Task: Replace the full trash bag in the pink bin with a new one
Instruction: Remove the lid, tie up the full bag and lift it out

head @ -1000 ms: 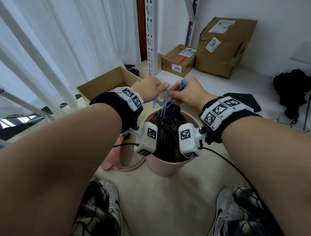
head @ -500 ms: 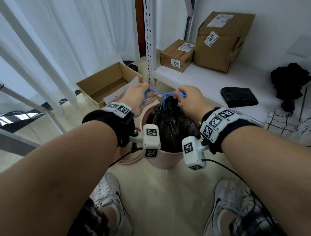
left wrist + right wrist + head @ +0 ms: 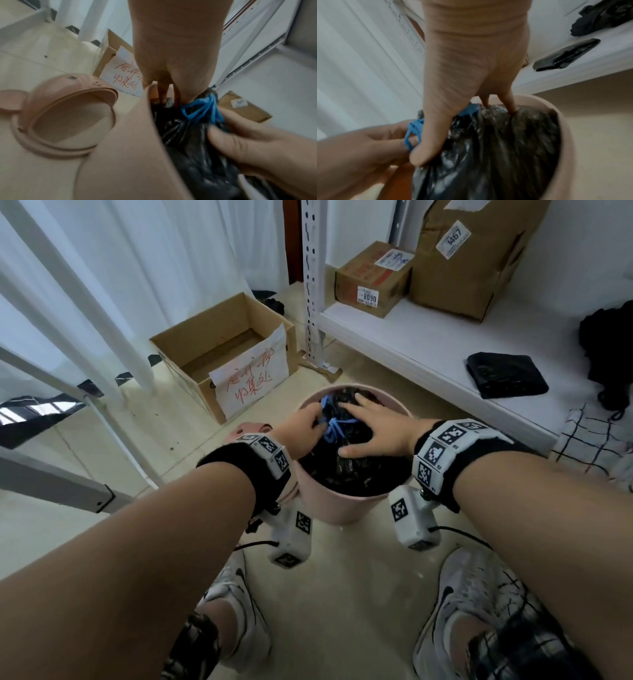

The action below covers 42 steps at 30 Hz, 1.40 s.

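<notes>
**A:** Two hands on one bag, and it hasn't left the bin. The full black plastic trash bag [image 3: 346, 463] sits inside the round pink plastic bin [image 3: 329, 508], directly under both palms, its neck gathered and bound with a blue plastic drawstring [image 3: 334, 429].

**B:** So the tying looks finished?

**A:** I'd judge so. The drawstring is bunched in loops at the neck, between the two hands. The left hand [image 3: 303, 428] has its fingers curled down at the neck, right against those loops; whether it grips the string or the gathered plastic I cannot tell. The right hand [image 3: 373, 429] lies spread flat, fingers straight, pressing on top of the bag and holding nothing.

**B:** And the lid?

**A:** Already off. The pink eared plastic lid [image 3: 56, 121] lies on the floor just outside the left wrist, beside the bin.

**B:** What remains?

**A:** Most of it, I think. The bag must be lifted out and set aside, perhaps into the open brown cardboard box [image 3: 222, 350] beyond the left hand, though that's a guess. Then a fresh liner goes in. A folded black plastic bag [image 3: 507, 374] on the white shelf [image 3: 428, 344], beyond the right hand and well apart from it, looks like the replacement. It is untouched.
</notes>
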Tool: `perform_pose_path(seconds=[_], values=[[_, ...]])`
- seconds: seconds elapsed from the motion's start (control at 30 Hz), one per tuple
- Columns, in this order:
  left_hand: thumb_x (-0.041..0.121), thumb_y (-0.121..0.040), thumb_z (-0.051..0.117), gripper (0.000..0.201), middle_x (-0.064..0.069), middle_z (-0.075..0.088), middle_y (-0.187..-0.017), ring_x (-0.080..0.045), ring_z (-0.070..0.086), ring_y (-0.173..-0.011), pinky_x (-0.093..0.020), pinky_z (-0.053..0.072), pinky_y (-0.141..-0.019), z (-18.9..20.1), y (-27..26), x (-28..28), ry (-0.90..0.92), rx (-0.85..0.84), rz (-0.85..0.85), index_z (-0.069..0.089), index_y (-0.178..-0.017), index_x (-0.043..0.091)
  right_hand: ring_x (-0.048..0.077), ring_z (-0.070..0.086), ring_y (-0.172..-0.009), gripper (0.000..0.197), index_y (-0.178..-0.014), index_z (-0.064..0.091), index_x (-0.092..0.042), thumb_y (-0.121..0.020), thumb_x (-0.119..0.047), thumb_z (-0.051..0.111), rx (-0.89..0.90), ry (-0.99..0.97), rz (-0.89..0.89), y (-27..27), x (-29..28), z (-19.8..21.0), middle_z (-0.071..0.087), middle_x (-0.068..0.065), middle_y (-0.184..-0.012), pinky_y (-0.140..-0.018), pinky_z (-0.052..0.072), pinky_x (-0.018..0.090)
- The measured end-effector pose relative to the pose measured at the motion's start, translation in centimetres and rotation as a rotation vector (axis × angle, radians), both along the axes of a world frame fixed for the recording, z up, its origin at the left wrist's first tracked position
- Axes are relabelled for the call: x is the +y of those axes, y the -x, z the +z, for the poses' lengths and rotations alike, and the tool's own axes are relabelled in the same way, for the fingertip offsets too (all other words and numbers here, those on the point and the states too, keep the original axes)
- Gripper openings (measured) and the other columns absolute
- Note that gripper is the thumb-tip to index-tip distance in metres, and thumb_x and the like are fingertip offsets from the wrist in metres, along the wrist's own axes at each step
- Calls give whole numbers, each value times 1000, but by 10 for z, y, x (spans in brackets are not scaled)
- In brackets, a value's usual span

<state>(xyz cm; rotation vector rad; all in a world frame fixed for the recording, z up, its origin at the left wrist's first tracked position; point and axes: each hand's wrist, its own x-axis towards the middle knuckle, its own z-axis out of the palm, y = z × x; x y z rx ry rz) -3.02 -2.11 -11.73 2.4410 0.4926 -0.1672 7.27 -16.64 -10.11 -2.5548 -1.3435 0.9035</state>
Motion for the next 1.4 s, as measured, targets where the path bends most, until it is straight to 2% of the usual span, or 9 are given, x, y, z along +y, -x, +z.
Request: perform_pose_path(seconds=[0.27, 0.33, 0.43, 0.57, 0.77, 0.87, 1.0, 1.17, 1.4], values=[[23, -99, 43, 12, -18, 59, -105, -31, 58, -96, -33, 40, -77, -27, 9, -21, -80, 125, -168, 41, -99, 10, 37, 9, -146, 86, -151, 8, -29, -85, -58, 54, -170, 325, 53, -8, -20, -35, -8, 6, -161, -119, 18, 46], [24, -99, 40, 17, -14, 61, -104, -31, 59, -97, -36, 42, -86, -33, 9, -25, -123, 126, -148, 44, -105, 9, 37, 15, -145, 83, -151, 9, -28, -87, -57, 52, -177, 374, 55, -8, -20, -37, -7, 8, -161, -118, 21, 45], [25, -99, 37, 13, -5, 62, -96, -26, 57, -102, -44, 23, -108, -33, 7, -26, -257, 61, -83, 44, -101, 15, 36, 20, -144, 81, -152, 10, -25, -89, -57, 49, -177, 464, 71, -7, -17, -40, -7, 8, -161, -117, 25, 46], [25, -98, 38, 9, -3, 60, -91, -27, 58, -98, -39, 27, -101, -23, 0, -22, -253, -20, -56, 42, -95, 18, 34, 21, -145, 78, -152, 10, -22, -91, -55, 46, -205, 562, 108, -6, -17, -43, -7, 8, -161, -115, 27, 49], [23, -98, 43, 17, -15, 64, -101, -29, 59, -94, -34, 44, -80, -10, -23, -30, 104, -210, 49, 51, -97, 8, 27, 50, -123, 45, -131, 53, -10, -91, -31, 57, -101, 186, 5, -16, -21, -15, 54, 11, -134, -100, 37, 31], [22, -101, 35, 22, -4, 69, -81, -19, 65, -77, -35, 51, -75, -3, -38, -41, 624, -276, 238, 44, -82, 18, 31, 57, -110, 32, -117, 61, -8, -91, -27, 57, -220, 62, 16, -18, -30, 5, 63, 16, -118, -86, 42, 32], [19, -103, 30, 28, -3, 54, -54, -15, 57, -55, -31, 52, -67, 19, -50, -40, 965, -355, 424, 43, -79, 13, 33, 60, -97, 36, -105, 61, -10, -91, -42, 54, -367, 50, 70, -20, -38, 21, 64, 17, -101, -74, 42, 36], [28, -104, 28, 39, 7, 30, -37, -6, 28, -32, -18, 35, -41, 38, -59, -34, 1201, -411, 495, 43, -71, 12, 19, 40, -55, 52, -55, 40, -16, -93, -53, 43, -107, -271, -242, -23, -44, 41, 40, 3, -56, -58, 30, 31], [23, -102, 30, 38, 10, 26, -34, -5, 22, -29, -22, 22, -40, 22, -55, -35, 1093, -491, 536, 38, -66, 13, 8, 29, -35, 55, -46, 31, -16, -92, -31, 57, 19, -482, -475, -40, -42, 25, 28, -7, -33, -47, 23, 28]])
